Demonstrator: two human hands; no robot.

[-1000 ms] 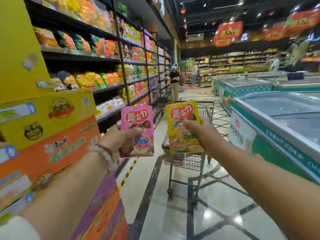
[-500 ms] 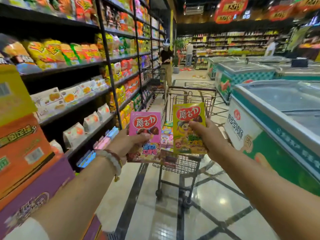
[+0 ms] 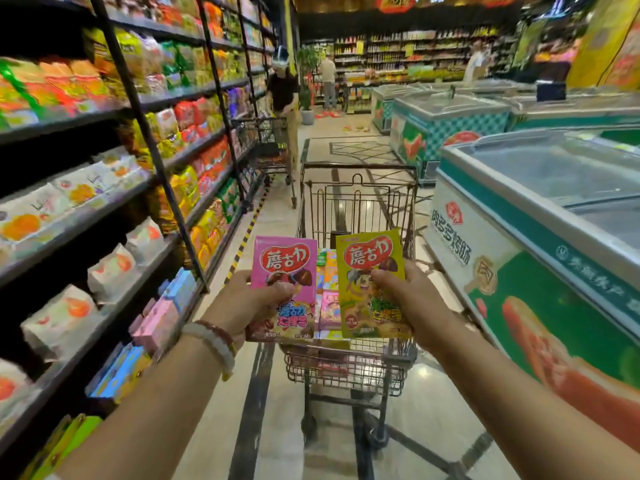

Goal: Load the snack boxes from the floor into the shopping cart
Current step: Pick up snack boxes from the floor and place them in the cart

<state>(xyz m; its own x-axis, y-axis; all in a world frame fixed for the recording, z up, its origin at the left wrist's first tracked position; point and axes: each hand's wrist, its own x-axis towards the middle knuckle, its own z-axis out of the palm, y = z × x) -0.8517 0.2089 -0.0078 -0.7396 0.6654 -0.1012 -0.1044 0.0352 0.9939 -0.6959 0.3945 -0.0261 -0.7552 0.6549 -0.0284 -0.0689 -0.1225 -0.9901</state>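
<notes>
My left hand (image 3: pixel 247 304) grips a pink snack box (image 3: pixel 285 268) upright by its left edge, thumb across the front. A yellow-green snack box (image 3: pixel 372 292) stands upright in my right hand (image 3: pixel 407 301), which grips its right edge. Both boxes hang side by side over the near end of the wire shopping cart (image 3: pixel 358 206). Between them, several colourful snack boxes (image 3: pixel 329 292) show inside the cart basket.
Stocked snack shelves (image 3: pixel 114 188) line the left of the aisle. Chest freezers (image 3: pixel 540 237) run along the right. A person with a second cart (image 3: pixel 273 147) stands farther down the aisle, and other shoppers stand at the back.
I have stepped closer to the cart and my view has turned down the aisle. Both boxes have dropped lower, and now hang right over the basket.
</notes>
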